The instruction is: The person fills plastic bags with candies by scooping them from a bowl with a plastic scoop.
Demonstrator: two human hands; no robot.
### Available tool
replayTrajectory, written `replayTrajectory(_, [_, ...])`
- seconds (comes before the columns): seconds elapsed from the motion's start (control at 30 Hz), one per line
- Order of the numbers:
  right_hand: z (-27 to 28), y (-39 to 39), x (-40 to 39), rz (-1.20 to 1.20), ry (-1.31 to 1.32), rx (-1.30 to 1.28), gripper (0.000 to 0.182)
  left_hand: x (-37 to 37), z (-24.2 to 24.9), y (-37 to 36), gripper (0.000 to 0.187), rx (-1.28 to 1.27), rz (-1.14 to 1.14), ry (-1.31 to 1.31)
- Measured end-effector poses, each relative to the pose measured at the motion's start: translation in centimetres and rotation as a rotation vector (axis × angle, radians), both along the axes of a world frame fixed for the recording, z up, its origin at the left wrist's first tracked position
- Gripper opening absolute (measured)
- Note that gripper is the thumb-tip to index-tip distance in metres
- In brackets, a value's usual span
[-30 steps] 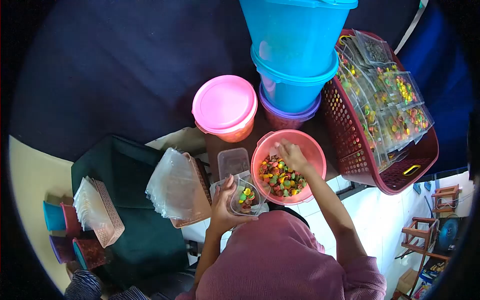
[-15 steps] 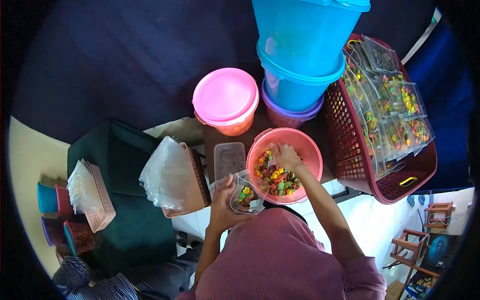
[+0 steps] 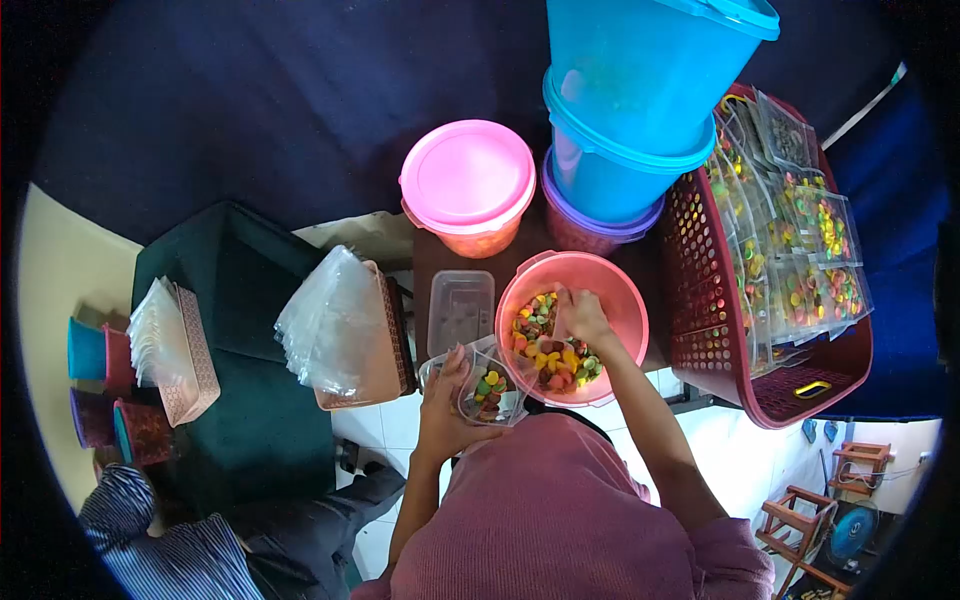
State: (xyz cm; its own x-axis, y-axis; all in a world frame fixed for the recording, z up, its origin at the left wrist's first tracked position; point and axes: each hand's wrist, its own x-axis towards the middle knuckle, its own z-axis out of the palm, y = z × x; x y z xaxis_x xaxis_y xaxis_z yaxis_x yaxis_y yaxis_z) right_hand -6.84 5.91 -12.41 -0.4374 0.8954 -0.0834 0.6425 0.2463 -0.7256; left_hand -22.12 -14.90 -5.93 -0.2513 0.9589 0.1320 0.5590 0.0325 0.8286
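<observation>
My left hand (image 3: 446,408) holds a clear plastic bag (image 3: 492,392) with some colourful round pieces in it, beside the near left rim of a pink bowl (image 3: 627,300). Inside the bowl lie many red, green and yellow pieces (image 3: 572,366). My right hand (image 3: 582,318) is closed round a pale pink scoop (image 3: 562,322), whose lower part is among the pieces. A clear rectangular container (image 3: 461,300) stands just left of the bowl.
Behind stand a pink-lidded tub (image 3: 468,178) and stacked blue tubs (image 3: 640,90). At right is a red basket (image 3: 715,350) of filled bags. Left are baskets of empty bags (image 3: 335,325), (image 3: 160,335) and a person in a striped top (image 3: 190,560).
My right hand and the scoop have shifted slightly within the bowl, with the scoop now lower among the pieces. The whole view has also shifted a little. My left hand still holds the bag.
</observation>
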Motion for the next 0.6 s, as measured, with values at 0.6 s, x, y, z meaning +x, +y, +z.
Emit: replayTrajectory(0.6, [6.2, 1.5, 3.7, -0.492, 0.500, 0.077, 0.034, -3.0, 2.1, 1.8, 0.094, -0.061, -0.104, -0.020])
